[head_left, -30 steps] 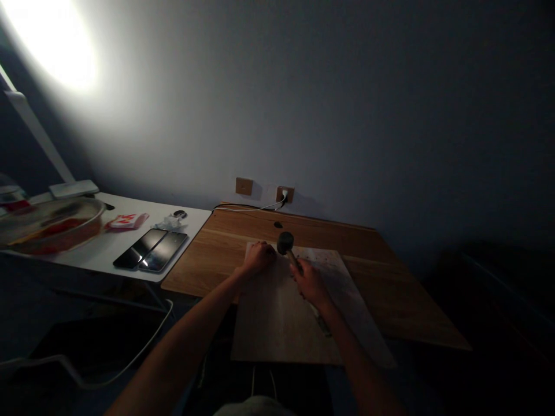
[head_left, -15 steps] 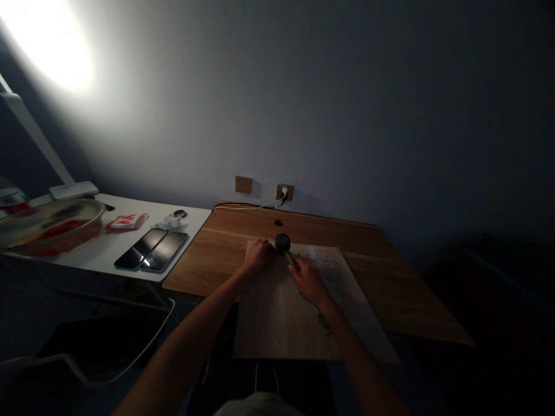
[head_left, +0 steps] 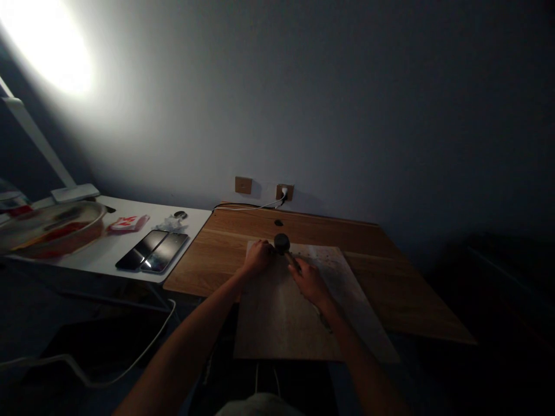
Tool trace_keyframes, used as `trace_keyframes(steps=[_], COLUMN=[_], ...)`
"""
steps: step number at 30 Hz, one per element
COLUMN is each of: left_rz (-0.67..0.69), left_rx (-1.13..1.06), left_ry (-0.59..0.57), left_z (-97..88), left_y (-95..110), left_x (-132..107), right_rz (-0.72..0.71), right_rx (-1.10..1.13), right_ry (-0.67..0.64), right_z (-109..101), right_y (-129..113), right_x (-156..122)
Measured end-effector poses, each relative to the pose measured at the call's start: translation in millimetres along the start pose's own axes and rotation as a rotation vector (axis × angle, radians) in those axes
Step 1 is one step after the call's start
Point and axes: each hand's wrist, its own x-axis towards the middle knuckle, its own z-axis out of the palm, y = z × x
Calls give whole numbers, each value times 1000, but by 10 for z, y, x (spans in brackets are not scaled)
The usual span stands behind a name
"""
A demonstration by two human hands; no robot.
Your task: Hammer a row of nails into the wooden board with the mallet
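Note:
A pale wooden board (head_left: 277, 312) lies on the brown wooden desk (head_left: 390, 289), overhanging its near edge. My right hand (head_left: 307, 282) is closed round the handle of a mallet with a dark round head (head_left: 281, 242), which is low over the board's far end. Just left of the head, my left hand (head_left: 258, 256) is curled shut on the board's far left corner; what its fingers pinch, if anything, is too small to make out. Small dark specks dot the board to the right of the mallet.
A white table (head_left: 108, 248) adjoins the desk on the left, with two dark phones (head_left: 152, 251), a red packet (head_left: 128, 222), a crumpled wrapper and a glass dish (head_left: 47, 226). A wall socket (head_left: 285, 191) has a white cable plugged in. A bright lamp glares at top left.
The mallet head has come down a little toward the board and nearer my left hand. Both hands otherwise stay in place.

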Motion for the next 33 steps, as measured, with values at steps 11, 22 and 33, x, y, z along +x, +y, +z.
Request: trace_keyframes(steps=[11,22,33], left_rz=[173,409,199], left_rx=[-13,297,161], left_ry=[86,-254,-105], left_z=[-143,-120,-560], left_y=[243,756,196], left_x=[-122,-190,-149], right_rz=[242,265,288], right_rx=[170,178,243], right_ry=[15,39,3], right_z=[-239,-192,-199], right_y=[549,677,639], right_x=[-432,-462,-483])
